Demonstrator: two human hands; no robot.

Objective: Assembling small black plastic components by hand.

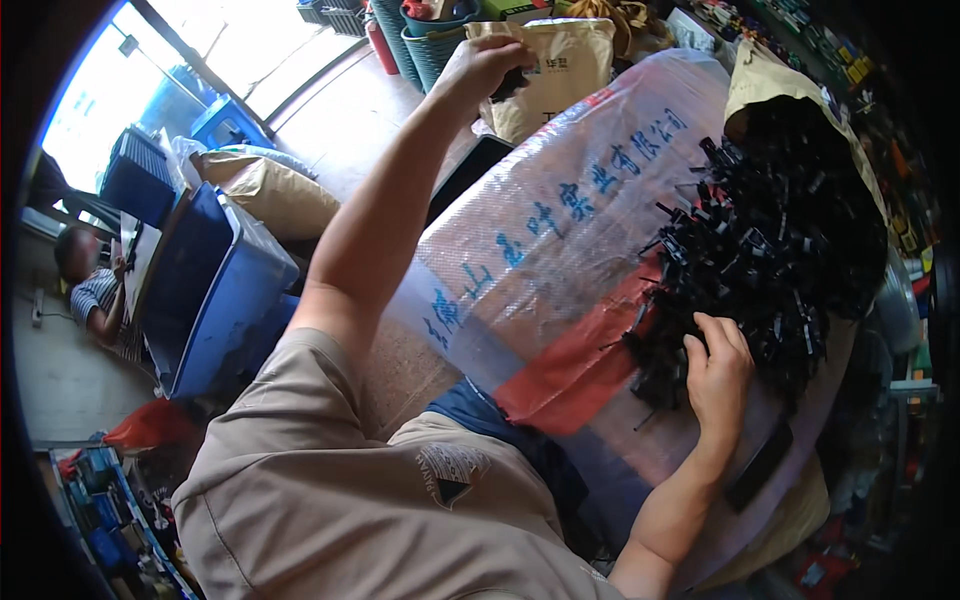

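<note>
My left arm reaches out to the far side, and my left hand is closed round some small black pieces. It hangs in front of the mouth of an upright tan paper sack. My right hand rests at the near edge of a heap of small black plastic parts, thumb apart from the bent fingers; nothing shows in its grip. The heap spills from the mouth of a second paper sack lying at the right. Under it spreads a translucent woven plastic sheet with blue lettering and a red band.
A blue tub stands at the left, with a filled tan sack behind it. Stacked green baskets stand beyond my left hand. Another person sits at the far left. A flat black object lies near my right forearm.
</note>
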